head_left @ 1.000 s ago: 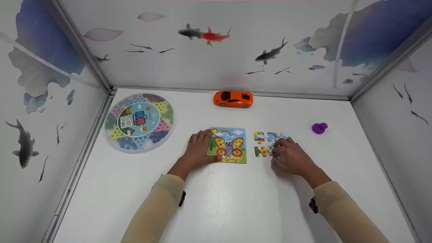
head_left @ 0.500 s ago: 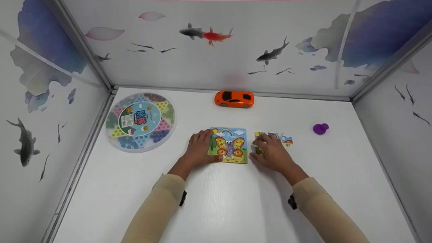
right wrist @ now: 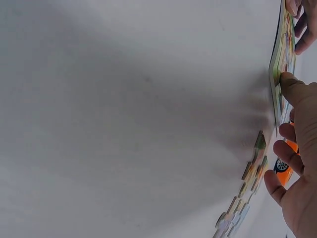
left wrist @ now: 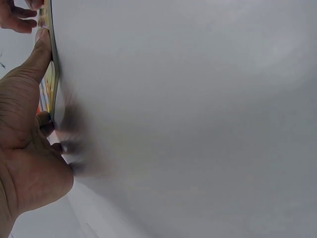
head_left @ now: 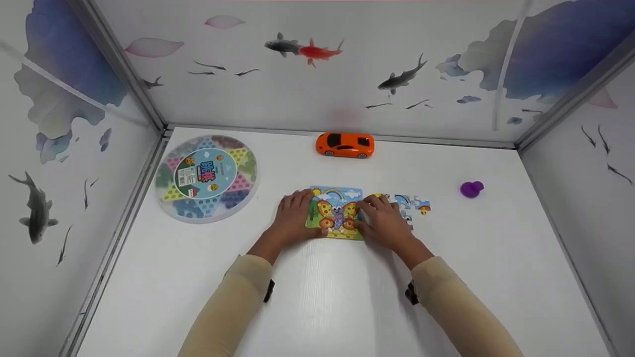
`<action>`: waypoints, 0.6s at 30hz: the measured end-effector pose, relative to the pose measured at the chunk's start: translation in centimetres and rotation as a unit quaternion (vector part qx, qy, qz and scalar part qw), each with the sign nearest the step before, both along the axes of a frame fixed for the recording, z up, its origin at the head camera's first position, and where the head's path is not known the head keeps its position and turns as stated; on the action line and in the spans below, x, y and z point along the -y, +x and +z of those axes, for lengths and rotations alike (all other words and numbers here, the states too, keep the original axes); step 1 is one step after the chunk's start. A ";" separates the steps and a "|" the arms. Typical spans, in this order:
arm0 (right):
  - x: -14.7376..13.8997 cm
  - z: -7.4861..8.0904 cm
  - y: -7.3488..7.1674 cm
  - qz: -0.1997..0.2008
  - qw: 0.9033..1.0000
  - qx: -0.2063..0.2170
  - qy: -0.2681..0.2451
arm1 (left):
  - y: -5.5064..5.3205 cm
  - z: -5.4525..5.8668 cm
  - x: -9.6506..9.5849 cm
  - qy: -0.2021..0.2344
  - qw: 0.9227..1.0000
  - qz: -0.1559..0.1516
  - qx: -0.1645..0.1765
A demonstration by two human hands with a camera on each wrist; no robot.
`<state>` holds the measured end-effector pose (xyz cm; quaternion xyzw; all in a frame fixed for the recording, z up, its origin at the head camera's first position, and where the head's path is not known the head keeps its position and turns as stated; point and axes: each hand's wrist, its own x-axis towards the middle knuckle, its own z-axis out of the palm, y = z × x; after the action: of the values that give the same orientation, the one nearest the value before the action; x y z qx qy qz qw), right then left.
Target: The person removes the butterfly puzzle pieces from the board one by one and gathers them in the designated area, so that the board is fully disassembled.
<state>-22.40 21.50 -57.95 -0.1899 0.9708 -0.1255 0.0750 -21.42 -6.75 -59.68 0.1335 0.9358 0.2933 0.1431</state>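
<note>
A square butterfly jigsaw puzzle board (head_left: 338, 218) lies on the white table. My left hand (head_left: 291, 218) grips its left side, with the thumb (left wrist: 43, 42) on the near edge and the fingers round the left edge. At the board's right side, my right hand (head_left: 384, 220) touches the surface with its fingertips. Its thumb (right wrist: 292, 84) rests near the board's corner, and the other fingers hang loosely bent. Just right of the board lie several loose jigsaw pieces (head_left: 422, 206), partly hidden under the right hand.
An orange toy car (head_left: 345, 145) stands near the back wall. A round Chinese checkers set (head_left: 206, 179) lies at the left, and a small purple toy (head_left: 471, 189) sits at the right. Printed panels wall in the table on the back and sides.
My right hand has moved left, from above the loose jigsaw pieces to the right edge of the puzzle board, uncovering pieces on the right. My left hand has kept its hold on the board.
</note>
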 end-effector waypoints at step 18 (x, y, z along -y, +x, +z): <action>2.3 0.2 -0.8 0.019 1.000 0.002 0.017 | -0.2 -0.1 -0.1 -0.009 1.000 -0.002 -0.009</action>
<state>-23.21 19.17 -57.76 -0.2066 0.9689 -0.1080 0.0827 -21.61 -6.63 -59.75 0.1363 0.9394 0.2836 0.1363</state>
